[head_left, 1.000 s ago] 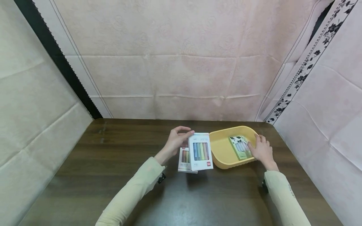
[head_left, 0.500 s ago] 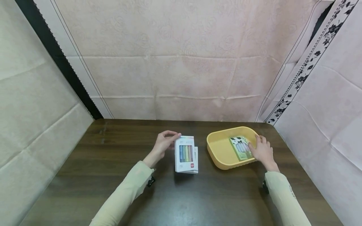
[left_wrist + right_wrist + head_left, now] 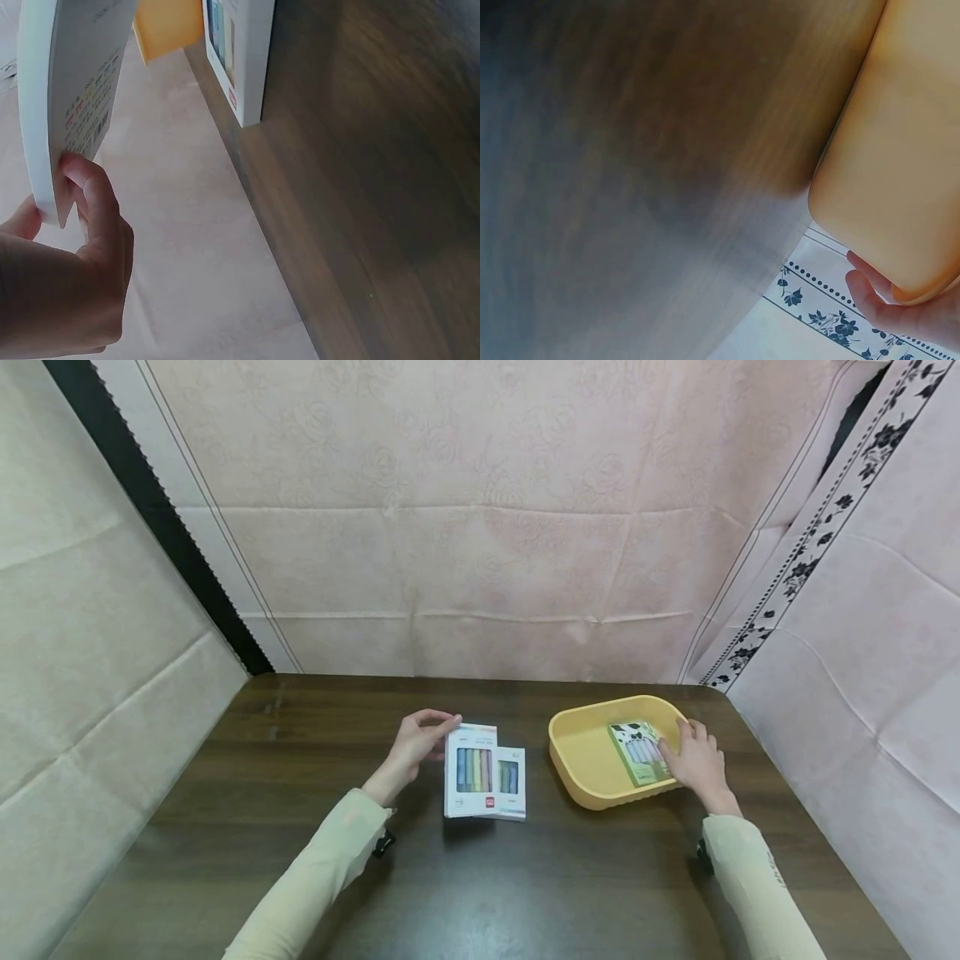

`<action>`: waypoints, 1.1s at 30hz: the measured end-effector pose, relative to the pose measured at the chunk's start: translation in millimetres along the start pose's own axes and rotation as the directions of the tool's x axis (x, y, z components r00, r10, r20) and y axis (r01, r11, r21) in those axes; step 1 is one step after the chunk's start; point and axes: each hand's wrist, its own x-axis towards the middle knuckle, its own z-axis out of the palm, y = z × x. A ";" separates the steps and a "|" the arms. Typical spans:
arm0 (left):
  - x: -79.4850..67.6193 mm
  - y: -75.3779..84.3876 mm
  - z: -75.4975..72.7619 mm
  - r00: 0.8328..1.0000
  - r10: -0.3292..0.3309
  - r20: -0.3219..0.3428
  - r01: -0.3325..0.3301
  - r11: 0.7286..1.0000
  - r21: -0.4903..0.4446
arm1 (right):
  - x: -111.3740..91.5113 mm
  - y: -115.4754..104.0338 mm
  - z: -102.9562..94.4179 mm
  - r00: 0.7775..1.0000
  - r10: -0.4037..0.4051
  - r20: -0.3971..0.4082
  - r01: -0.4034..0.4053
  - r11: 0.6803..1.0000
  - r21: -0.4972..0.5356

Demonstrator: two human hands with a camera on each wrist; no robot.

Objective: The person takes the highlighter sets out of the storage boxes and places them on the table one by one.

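My left hand (image 3: 411,750) pinches the top left corner of a white box of coloured sticks (image 3: 471,770), thumb and fingers on opposite faces. In the left wrist view, this box (image 3: 79,97) shows its printed back. A second white box of sticks (image 3: 512,806) sits on the table just to its right, partly covered by the held one. My right hand (image 3: 697,762) grips the right rim of a yellow tray (image 3: 588,760), thumb inside. Fingers (image 3: 866,296) reach round the tray's rim in the right wrist view. Inside the tray leans a green box with a cow print (image 3: 639,752).
The dark wooden table (image 3: 300,860) runs back to a pale cloth wall (image 3: 480,568). Cloth panels also stand at both sides, the right one with a black floral band (image 3: 806,556).
My left hand has carried the held white box leftward, away from the tray and across the second box, whose right part now shows. My right hand stays on the tray rim.
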 end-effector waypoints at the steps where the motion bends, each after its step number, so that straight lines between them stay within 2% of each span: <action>1: 0.3 -0.3 -1.3 1.000 -0.006 -0.001 0.006 1.000 0.004 | 0.1 0.1 0.0 1.000 0.002 0.003 -0.002 1.000 -0.002; 18: 12.2 -10.3 -22.4 0.999 -0.043 0.005 0.042 0.998 0.056 | -0.3 2.8 1.1 1.000 -0.002 -0.007 0.002 1.000 -0.007; 33: 37.2 -18.8 -31.1 0.996 -0.081 0.042 0.077 0.993 0.090 | 0.0 -0.6 0.1 1.000 -0.008 -0.009 0.008 1.000 0.001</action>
